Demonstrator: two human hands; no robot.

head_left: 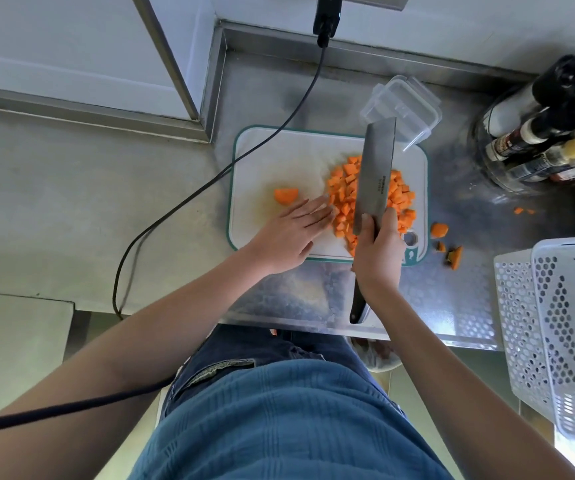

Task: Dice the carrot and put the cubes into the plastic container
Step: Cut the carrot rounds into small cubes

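Observation:
A heap of orange carrot cubes [343, 199] lies on the right half of a white cutting board [279, 157] with a teal rim. One larger carrot piece [286, 195] sits apart on the board's left side. My left hand [293, 233] lies flat and open on the board, fingertips touching the heap's left edge. My right hand [379, 254] grips a cleaver [376, 174] whose broad blade lies across the heap, pointing away from me. The clear plastic container [402, 105] stands just beyond the board's far right corner, empty as far as I can see.
Carrot scraps [447, 242] lie on the steel counter right of the board. A rack of bottles [542, 129] stands at the far right, and white perforated baskets [556, 327] at the near right. A black cable [210, 185] crosses the board's left corner.

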